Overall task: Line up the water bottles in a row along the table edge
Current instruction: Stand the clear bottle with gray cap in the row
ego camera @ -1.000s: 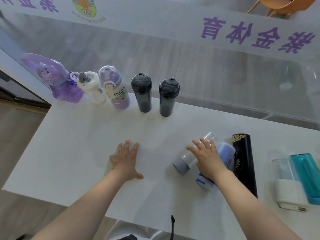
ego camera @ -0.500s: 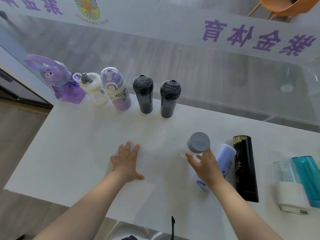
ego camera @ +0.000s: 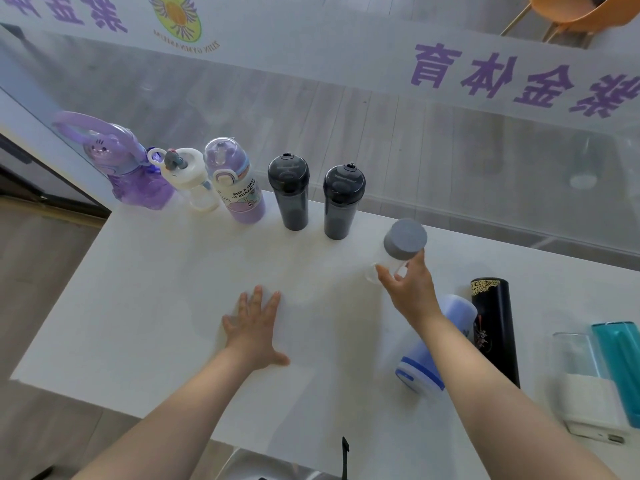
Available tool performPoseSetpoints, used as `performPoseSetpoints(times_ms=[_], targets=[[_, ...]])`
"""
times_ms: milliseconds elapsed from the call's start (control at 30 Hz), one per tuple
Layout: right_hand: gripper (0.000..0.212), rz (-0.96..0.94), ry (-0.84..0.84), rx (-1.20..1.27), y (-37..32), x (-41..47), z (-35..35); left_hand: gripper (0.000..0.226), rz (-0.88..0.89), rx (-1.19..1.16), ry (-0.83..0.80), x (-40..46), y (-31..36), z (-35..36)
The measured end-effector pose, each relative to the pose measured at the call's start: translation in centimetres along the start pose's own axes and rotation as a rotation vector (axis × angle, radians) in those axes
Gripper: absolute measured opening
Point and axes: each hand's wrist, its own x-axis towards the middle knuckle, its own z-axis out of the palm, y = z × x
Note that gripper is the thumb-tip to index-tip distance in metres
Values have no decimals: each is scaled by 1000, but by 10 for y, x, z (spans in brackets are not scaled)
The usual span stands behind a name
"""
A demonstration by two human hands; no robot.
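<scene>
Along the far edge of the white table (ego camera: 145, 306) stand several bottles: a purple bunny bottle (ego camera: 121, 164), a white one (ego camera: 190, 180), a lilac one (ego camera: 233, 181) and two dark grey ones (ego camera: 290, 192) (ego camera: 343, 200). My right hand (ego camera: 410, 289) is shut on a clear bottle with a grey cap (ego camera: 403, 242), held upright just right of the dark pair. My left hand (ego camera: 254, 329) lies flat and open on the table. A blue-and-white bottle (ego camera: 433, 355), a black flask (ego camera: 493, 323), a clear bottle (ego camera: 578, 368) and a teal bottle (ego camera: 620, 355) lie on their sides at the right.
A glass wall with purple lettering (ego camera: 519, 81) rises right behind the table's far edge. An orange chair (ego camera: 571, 12) stands beyond it. A black strap (ego camera: 344, 455) hangs below the near table edge.
My right hand picked the clear grey-capped bottle up from lying on the table, turned it upright and carried it toward the far edge beside the dark bottles. My left hand stayed put.
</scene>
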Motion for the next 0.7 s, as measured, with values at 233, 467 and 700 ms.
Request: performPoseSetpoints(times_ms=[233, 467, 700], targets=[[58, -41, 41, -43, -14, 47, 4, 134, 0, -42, 5, 1, -1, 2], [61, -40, 28, -58, -21, 74, 6, 134, -5, -78, 4, 3, -2, 2], [65, -44, 29, -61, -22, 77, 9, 134, -6, -94, 2, 3, -3, 4]])
